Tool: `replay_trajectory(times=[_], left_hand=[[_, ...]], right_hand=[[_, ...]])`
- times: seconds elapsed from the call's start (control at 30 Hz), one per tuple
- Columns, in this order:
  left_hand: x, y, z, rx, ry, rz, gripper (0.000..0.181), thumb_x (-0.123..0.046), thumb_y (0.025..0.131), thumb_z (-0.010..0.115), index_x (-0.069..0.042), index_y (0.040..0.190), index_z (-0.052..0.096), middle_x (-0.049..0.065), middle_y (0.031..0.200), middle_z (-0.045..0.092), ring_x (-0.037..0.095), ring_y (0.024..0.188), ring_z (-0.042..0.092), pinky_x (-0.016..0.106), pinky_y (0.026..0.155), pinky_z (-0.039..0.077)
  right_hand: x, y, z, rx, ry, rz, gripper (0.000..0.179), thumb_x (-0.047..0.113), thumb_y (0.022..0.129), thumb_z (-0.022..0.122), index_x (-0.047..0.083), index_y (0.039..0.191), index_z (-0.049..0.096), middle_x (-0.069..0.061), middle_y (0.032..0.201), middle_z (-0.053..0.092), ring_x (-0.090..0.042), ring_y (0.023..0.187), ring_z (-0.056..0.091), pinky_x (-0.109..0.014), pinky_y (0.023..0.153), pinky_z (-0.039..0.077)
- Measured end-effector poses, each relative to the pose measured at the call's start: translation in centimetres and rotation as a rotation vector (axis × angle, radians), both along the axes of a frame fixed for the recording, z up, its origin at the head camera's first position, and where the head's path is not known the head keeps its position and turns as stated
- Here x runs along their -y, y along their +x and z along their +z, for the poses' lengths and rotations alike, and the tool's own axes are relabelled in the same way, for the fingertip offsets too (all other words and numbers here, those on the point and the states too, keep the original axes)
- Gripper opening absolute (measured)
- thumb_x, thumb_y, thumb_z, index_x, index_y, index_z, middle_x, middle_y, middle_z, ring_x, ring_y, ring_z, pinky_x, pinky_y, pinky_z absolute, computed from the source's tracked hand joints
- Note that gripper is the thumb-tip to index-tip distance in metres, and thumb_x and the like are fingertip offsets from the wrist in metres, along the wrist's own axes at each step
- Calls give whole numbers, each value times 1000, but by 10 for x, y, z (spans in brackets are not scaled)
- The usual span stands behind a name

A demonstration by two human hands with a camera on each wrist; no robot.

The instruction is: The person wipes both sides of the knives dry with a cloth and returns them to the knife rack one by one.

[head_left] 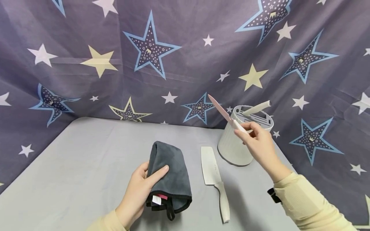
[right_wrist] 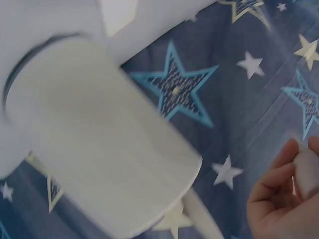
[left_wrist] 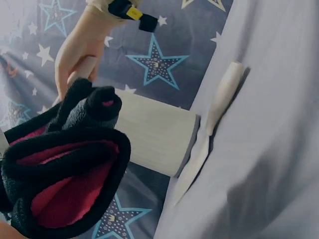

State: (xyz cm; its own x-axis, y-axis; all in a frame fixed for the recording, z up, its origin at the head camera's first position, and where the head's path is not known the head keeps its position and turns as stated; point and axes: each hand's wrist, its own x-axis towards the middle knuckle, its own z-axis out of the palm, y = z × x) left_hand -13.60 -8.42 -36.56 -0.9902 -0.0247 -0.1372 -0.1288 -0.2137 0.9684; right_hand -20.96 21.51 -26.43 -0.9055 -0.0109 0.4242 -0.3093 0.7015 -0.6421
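In the head view, the left hand (head_left: pixel 138 187) grips a folded grey cloth (head_left: pixel 171 170) and the right hand (head_left: pixel 260 141) pinches a pink-bladed knife (head_left: pixel 222 111) beside the knife block (head_left: pixel 234 147), a cleaver (head_left: pixel 213 171) lying between. The left wrist view reveals the cloth's red inner folds, partly hiding the block; the right wrist view is mostly block.

No words or numbers can be read. Any print on the white tag (head_left: pixel 156 200) at the near edge of the grey cloth (head_left: pixel 171 170) is too small to make out, as are faint marks on the cleaver (head_left: pixel 210 163). The yellow label (left_wrist: pixel 133 13) on the black wristband (left_wrist: pixel 148 23) is blurred. Crown signs (head_left: pixel 148 51) stand inside large stars on the far backdrop (head_left: pixel 188 19).
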Motion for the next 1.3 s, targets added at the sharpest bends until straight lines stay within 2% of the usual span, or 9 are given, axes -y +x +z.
replay_trajectory(times=[0.17, 0.27, 0.4, 0.5, 0.67, 0.73, 0.97, 1.17, 1.3], left_hand=[[2, 0, -6, 33, -10, -8, 51, -38, 89, 71, -5, 124, 60, 12, 102, 75, 25, 84, 74, 34, 75, 61], [3, -1, -8, 44, -34, 9, 53, -43, 88, 71, -5, 124, 62, 11, 105, 74, 24, 86, 73, 34, 75, 60], [4, -1, -10, 44, -59, 16, 56, -46, 88, 70, -4, 124, 63, 10, 106, 73, 22, 88, 72, 33, 76, 60], [5, 0, -11, 40, -55, 15, 53, -44, 89, 70, -4, 123, 63, 10, 102, 74, 23, 86, 73, 33, 74, 60], [6, 0, -12, 36, -53, 22, 44, -37, 91, 68, -4, 120, 65, 10, 96, 75, 23, 80, 73, 32, 71, 60], [6, 0, -13, 29, -66, 26, 43, -35, 93, 67, -3, 120, 64, 9, 94, 75, 22, 78, 73, 31, 70, 59], [7, 0, -16, 20, -80, 26, 41, -31, 95, 64, -1, 123, 61, 7, 93, 74, 19, 75, 72, 29, 67, 58], [8, -2, -18, 3, -78, 25, 37, -26, 98, 60, 1, 125, 60, 10, 96, 75, 18, 79, 72, 29, 71, 58], [9, -2, -19, 13, -83, 23, 37, -25, 100, 58, 0, 127, 58, 11, 100, 75, 18, 81, 73, 28, 73, 58]], right_hand=[[-25, 0, 12, -120, 211, -38, 26, 22, 93, 69, 1, 108, 71, -13, 91, 62, -7, 70, 49, -21, 59, 40], [-40, -2, 19, -179, 308, -64, 25, 19, 92, 69, -1, 107, 71, -16, 95, 64, -17, 77, 54, -27, 66, 41], [-59, -3, 30, -192, 412, -107, 28, 22, 94, 67, 0, 112, 71, -18, 102, 67, -30, 83, 58, -40, 67, 41], [-70, -2, 40, -201, 488, -128, 27, 22, 94, 67, 2, 112, 71, -16, 97, 68, -31, 80, 58, -42, 64, 40], [-87, -2, 53, -271, 607, -144, 23, 8, 85, 66, 5, 108, 73, -9, 75, 64, -32, 73, 56, -48, 61, 37], [-93, -1, 58, -265, 640, -153, 28, 4, 82, 64, 7, 108, 73, -9, 73, 63, -33, 75, 56, -49, 63, 35], [-106, 0, 72, -239, 734, -187, 27, 6, 84, 64, 11, 108, 73, -16, 96, 72, -37, 87, 56, -52, 67, 31], [-117, 1, 82, -301, 837, -217, 20, 9, 83, 69, 15, 102, 74, -11, 86, 69, -35, 81, 52, -52, 66, 28], [-121, -1, 87, -284, 895, -249, 22, 8, 81, 68, 16, 100, 73, -9, 77, 65, -34, 78, 48, -55, 68, 28]])
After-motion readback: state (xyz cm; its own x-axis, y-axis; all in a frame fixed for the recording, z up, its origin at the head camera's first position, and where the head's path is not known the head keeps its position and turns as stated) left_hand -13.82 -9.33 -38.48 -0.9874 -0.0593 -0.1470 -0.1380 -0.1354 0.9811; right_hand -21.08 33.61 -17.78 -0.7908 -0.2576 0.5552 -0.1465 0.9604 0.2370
